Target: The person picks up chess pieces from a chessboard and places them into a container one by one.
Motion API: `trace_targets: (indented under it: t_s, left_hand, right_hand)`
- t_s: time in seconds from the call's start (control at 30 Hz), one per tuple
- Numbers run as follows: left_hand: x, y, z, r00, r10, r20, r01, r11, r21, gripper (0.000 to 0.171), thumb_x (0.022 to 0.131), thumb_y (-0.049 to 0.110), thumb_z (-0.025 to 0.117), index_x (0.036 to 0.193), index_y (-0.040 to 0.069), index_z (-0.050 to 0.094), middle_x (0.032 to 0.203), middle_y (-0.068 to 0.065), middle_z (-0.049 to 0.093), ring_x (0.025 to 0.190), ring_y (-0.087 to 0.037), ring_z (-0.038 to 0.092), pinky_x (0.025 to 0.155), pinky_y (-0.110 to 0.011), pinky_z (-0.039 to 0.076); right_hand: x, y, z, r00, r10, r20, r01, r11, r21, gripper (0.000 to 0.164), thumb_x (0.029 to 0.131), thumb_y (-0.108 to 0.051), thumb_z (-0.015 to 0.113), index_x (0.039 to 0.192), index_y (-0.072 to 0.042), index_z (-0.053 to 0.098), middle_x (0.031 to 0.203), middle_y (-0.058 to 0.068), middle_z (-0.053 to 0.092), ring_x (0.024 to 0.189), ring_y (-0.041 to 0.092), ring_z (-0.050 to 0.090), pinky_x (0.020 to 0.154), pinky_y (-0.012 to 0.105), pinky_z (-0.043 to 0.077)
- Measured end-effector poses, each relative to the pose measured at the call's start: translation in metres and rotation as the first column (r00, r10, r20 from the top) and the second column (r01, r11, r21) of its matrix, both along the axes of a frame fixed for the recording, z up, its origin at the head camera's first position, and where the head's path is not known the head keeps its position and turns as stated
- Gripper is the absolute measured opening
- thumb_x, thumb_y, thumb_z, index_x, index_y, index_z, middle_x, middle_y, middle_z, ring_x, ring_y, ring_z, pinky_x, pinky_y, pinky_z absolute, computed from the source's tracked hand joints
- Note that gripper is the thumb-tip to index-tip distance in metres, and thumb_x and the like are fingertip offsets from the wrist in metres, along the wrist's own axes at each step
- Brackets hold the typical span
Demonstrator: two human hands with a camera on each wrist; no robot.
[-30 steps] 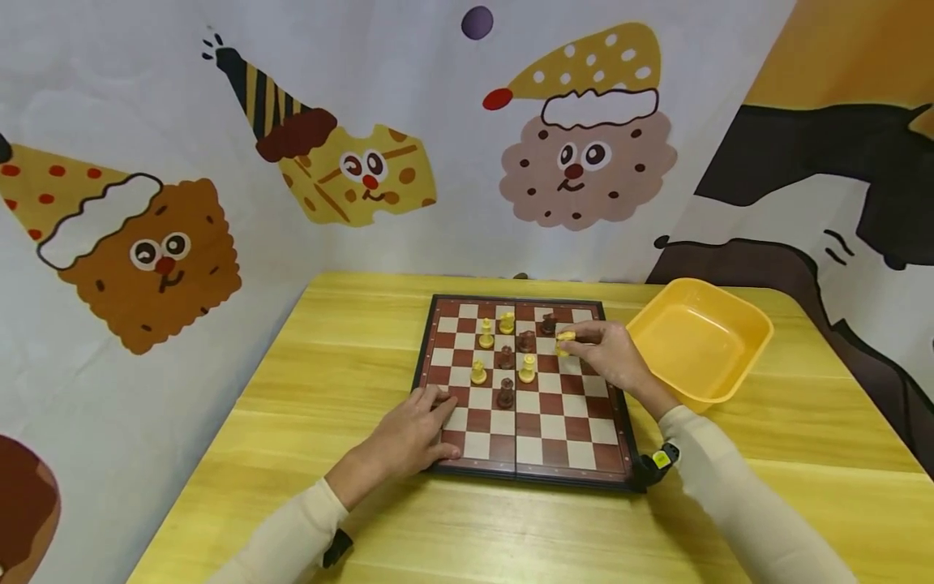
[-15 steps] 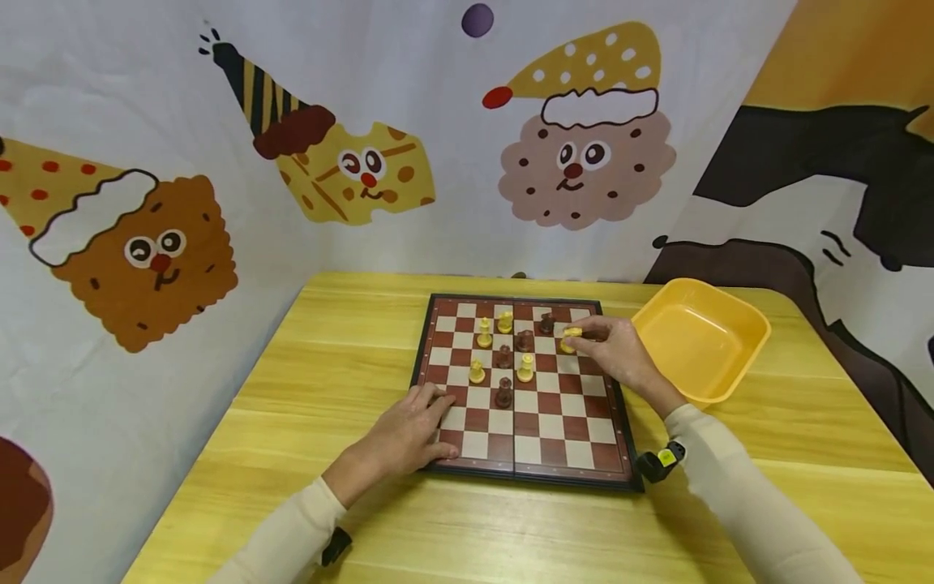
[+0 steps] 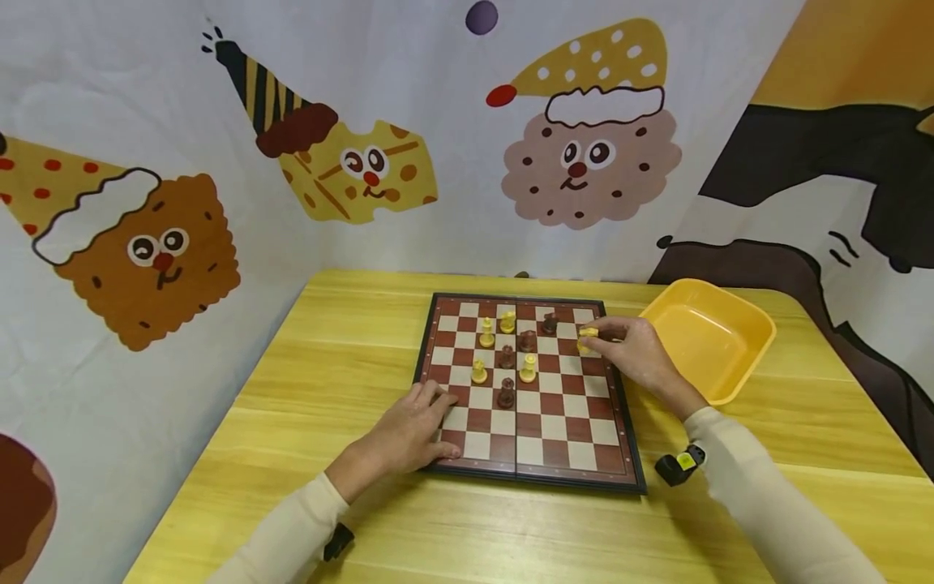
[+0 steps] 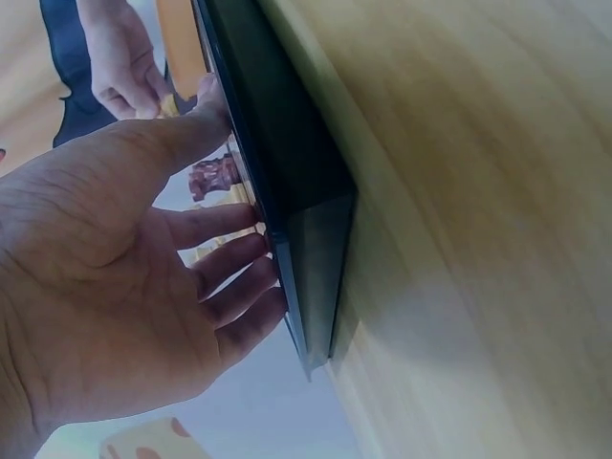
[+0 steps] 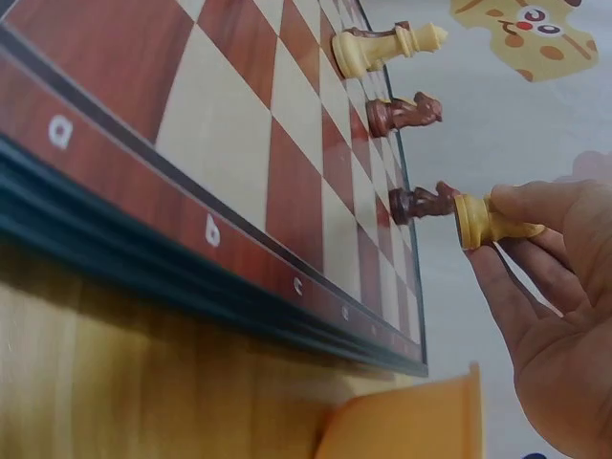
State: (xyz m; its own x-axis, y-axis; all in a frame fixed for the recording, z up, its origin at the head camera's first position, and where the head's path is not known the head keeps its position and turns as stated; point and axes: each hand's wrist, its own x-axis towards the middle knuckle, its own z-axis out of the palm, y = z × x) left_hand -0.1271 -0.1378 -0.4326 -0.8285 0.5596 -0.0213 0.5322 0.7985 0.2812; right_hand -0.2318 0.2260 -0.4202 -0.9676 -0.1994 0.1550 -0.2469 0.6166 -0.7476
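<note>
Pinched a yellow piece [image 5: 476,221] in the right hand [image 3: 633,350], seemingly for control, and rested the spread left hand [image 3: 409,428] on the chessboard [image 3: 562,427], likely steadying it!

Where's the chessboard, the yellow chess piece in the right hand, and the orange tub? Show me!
Chessboard [image 3: 551,404]: head view, on a bare dark square.
Yellow chess piece [image 5: 473,223]: right wrist view, on its round base.
Orange tub [image 3: 713,344]: head view, on its bare inside floor.
</note>
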Motion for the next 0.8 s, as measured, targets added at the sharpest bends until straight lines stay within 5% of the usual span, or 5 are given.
trace_targets:
  t_s: [0.37,0.63,0.8]
  left_hand:
    - [-0.002,-0.002,-0.002,1.000,-0.002,-0.002,0.002,1.000,-0.002,0.075,0.088,0.045,0.077,0.141,-0.002,0.054,0.119,-0.012,0.048,0.106,-0.026,0.045,0.096,-0.042,0.044]
    - [-0.002,-0.001,-0.002,1.000,0.002,0.018,-0.002,1.000,0.010,0.074,0.088,0.045,0.078,0.140,-0.001,0.055,0.121,-0.012,0.048,0.109,-0.027,0.045,0.099,-0.043,0.043]
    - [-0.001,-0.002,-0.002,1.000,0.008,0.015,-0.008,1.000,0.009,0.075,0.087,0.045,0.078,0.140,-0.001,0.054,0.121,-0.012,0.048,0.108,-0.027,0.045,0.099,-0.042,0.042]
  right_hand:
    - [0.004,0.012,0.011,1.000,-0.026,-0.005,0.026,1.000,0.009,0.028,0.094,-0.025,0.077,0.112,-0.003,0.077,0.107,0.011,0.074,0.107,0.031,0.067,0.075,0.020,0.050]
    - [0.008,0.027,0.014,0.994,-0.100,-0.052,0.102,0.994,0.033,0.036,0.096,-0.029,0.074,0.115,0.001,0.074,0.110,0.020,0.072,0.110,0.041,0.064,0.086,0.050,0.052]
    - [0.010,0.038,0.015,0.987,-0.145,-0.063,0.147,0.989,0.017,0.038,0.097,-0.028,0.073,0.119,0.004,0.072,0.109,0.021,0.072,0.108,0.041,0.065,0.077,0.023,0.051]
